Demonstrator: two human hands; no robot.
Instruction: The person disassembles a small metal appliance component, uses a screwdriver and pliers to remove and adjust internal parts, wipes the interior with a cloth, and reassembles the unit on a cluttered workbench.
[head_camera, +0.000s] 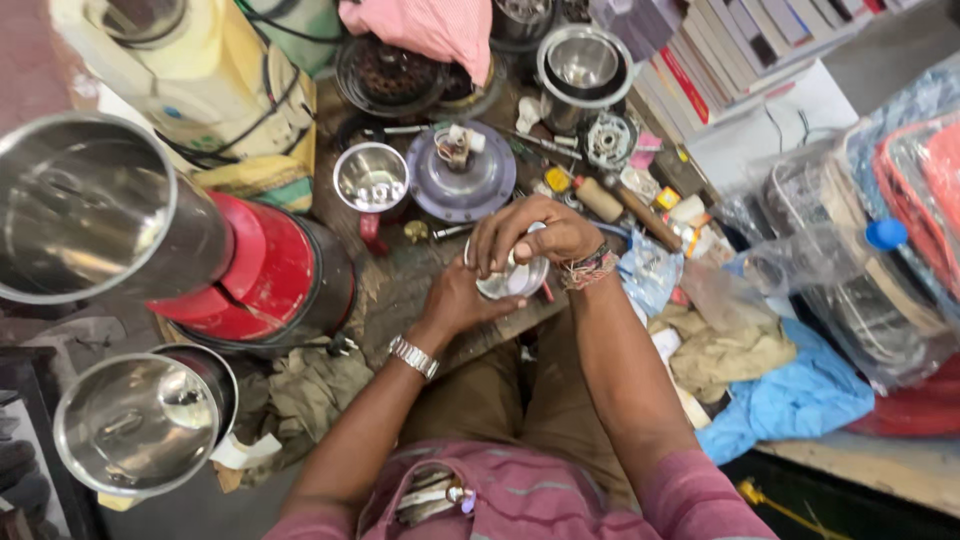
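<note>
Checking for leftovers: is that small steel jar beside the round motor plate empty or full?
Empty. The small steel jar stands upright, mouth open, with bare shiny metal visible inside, beside the motor plate.

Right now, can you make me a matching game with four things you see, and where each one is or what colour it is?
Things:
1. small metal part
2. wristwatch
3. blue cloth
4. red base

Places:
A. under a big steel jar, at the left
B. on the left wrist
C. held between both hands
D. lying at the right, below the plastic bags

Pairs: 1-C, 2-B, 3-D, 4-A

The left hand cups the part from below and the right hand grips it from above.
</note>
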